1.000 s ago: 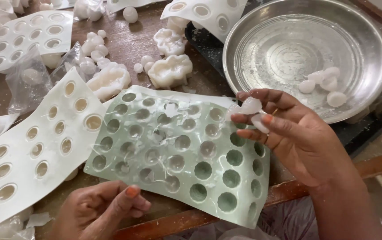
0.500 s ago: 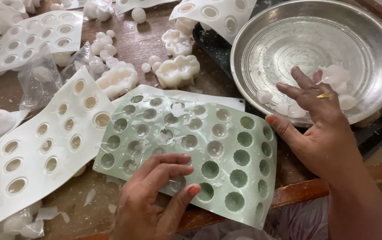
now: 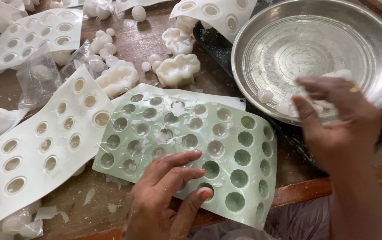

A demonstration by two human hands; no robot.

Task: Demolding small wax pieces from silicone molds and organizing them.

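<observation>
The left hand (image 3: 166, 195) lies flat, fingers spread and gripping nothing, on the lower middle of the pale green mould (image 3: 191, 146), a soft sheet of round cavities that sits in the centre of the frame on the wooden bench (image 3: 142, 42). Its near edge overhangs the bench. The right hand (image 3: 333, 115), at the right of the frame, is blurred above the near rim of the steel bowl (image 3: 315, 49); its fingers look loosely curled, but whether they pinch anything I cannot tell. Several small white lumps (image 3: 284, 106) rest in the bowl beside it.

To do this well, I judge the flat hand should press evenly so the limp sheet does not slide or sag off the edge, and each piece is best pushed out from below rather than picked at (the thin white flakes (image 3: 164, 135) scattered over the upper cavities suggest the material chips easily).

The mould looks matte and rubbery, some cavities ribbed inside. To its left lies a white mould (image 3: 44, 146) of the same kind, curling upward, with cream filling in its holes. Waxy white flower-shaped casts (image 3: 177, 69) and small balls (image 3: 104, 42) sit in the upper middle, among crumpled clear plastic bags (image 3: 37, 78). The bowl is shiny, with fine concentric rings.
</observation>
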